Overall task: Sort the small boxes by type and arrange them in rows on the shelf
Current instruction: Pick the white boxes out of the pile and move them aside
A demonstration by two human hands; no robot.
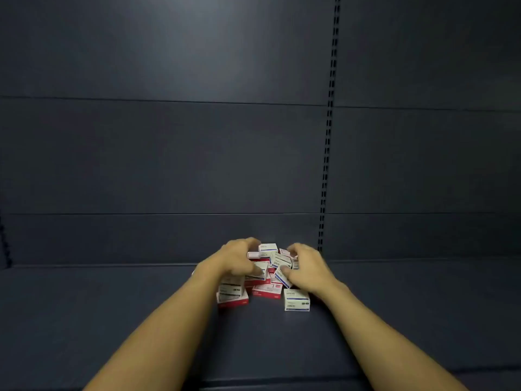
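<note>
Dark shelf [112, 320] carries a jumbled pile of small boxes [265, 277] near its back edge, long axes pointing every way. Left hand [236, 258] curls over the pile's left side; right hand [306, 265] pinches a tilted blue-striped box [282, 276].

Shelf: dark blue-grey shelf [112, 320], flat and matte — meeting a back wall of the same colour.
Pile: a loose heap of small boxes [266, 273] sits right on the board, caught between the two hands.
Blue-striped box: a white box with a blue band [297, 299] stands alone on the shelf, just beside the right wrist, on the near side of the grip.
Red boxes: a red-edged box [233, 299] lies under the left wrist — another red-and-white box [267, 290] flat beside it, below both thumbs.
</note>
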